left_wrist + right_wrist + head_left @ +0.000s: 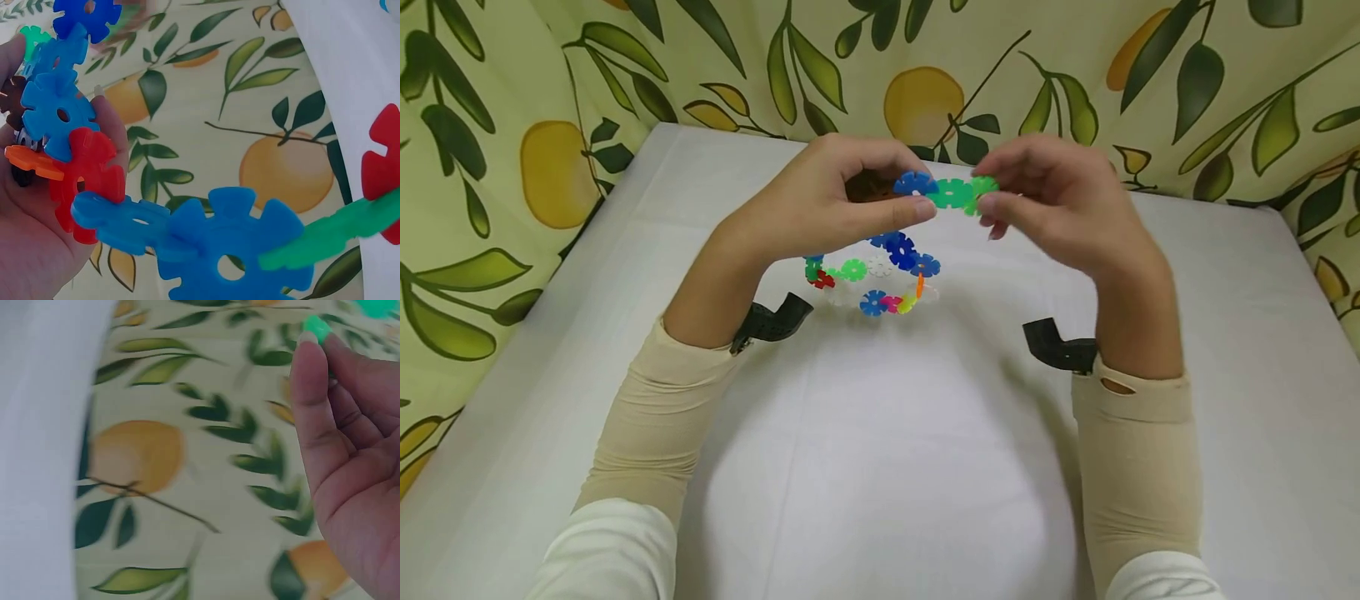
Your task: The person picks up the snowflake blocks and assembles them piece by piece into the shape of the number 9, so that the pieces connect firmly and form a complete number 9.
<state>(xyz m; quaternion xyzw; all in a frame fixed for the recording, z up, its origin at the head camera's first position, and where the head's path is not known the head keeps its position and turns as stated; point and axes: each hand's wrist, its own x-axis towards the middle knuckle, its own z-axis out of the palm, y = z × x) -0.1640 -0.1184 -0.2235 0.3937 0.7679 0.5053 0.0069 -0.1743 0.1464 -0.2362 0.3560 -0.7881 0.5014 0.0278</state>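
My left hand [820,204] pinches a blue notched snowflake disc [915,182] between thumb and fingers. Joined to it is a green disc [953,193], with a light green disc [983,190] at the far end. The thumb and fingers of my right hand [1063,204] grip that light green disc; only a bit of green [317,328] shows at its fingertips in the right wrist view. Below the left hand hangs a looping chain of colourful discs [901,250]. The left wrist view shows red [103,172], orange [37,162] and large blue discs [203,234] linked together near the palm.
A white cloth-covered table [910,467] lies beneath both arms. Behind it hangs a curtain [1045,50] printed with leaves and orange fruit. Black wrist mounts [778,321] sit on both forearms.
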